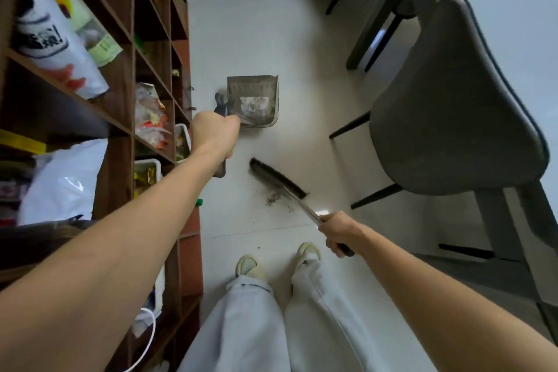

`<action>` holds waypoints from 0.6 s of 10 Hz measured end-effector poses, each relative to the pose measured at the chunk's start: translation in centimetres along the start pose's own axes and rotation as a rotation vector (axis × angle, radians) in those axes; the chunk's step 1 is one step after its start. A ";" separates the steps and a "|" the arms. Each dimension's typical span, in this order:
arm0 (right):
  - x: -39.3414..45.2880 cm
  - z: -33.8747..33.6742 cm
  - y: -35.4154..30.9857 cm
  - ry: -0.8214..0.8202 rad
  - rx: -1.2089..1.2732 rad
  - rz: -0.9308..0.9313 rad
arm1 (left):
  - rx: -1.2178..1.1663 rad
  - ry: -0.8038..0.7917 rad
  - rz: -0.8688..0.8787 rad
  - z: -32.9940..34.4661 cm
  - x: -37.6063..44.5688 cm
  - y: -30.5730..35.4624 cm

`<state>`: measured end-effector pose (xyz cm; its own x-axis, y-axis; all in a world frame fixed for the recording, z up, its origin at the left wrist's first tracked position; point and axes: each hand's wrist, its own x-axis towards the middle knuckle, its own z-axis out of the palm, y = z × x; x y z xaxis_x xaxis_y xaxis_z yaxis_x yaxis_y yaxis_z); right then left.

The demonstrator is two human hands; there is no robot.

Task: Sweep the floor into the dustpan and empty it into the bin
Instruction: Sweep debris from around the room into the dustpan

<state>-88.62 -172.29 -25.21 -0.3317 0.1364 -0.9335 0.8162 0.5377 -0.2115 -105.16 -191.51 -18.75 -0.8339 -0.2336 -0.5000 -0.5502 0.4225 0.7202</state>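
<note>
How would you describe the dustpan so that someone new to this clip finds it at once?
Start at the tall wooden shelving unit on the left and look at the pale tiled floor beside it. The dustpan stands there, its long handle gripped by the left hand. Unlike the dark broom head nearer the feet, it is a grey, boxy scoop with pale scraps inside.

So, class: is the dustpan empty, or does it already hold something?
Not empty. The dustpan on the floor holds a pale clump of debris. What the debris is cannot be told.
</note>
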 end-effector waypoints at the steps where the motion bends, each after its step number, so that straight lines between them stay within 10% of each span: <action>1: -0.9 -1.5 -0.5 0.046 0.012 -0.021 | -0.017 0.041 0.009 -1.0 0.0 1.7; 6: 9.9 -10.9 -16.2 0.094 -0.479 -0.171 | -0.012 0.300 -0.095 -1.1 3.3 5.6</action>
<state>-110.32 -170.55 -27.89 -0.5006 0.0755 -0.8624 0.4459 0.8764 -0.1822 -111.02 -190.92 -15.83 -0.7533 -0.5202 -0.4024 -0.6252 0.3765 0.6837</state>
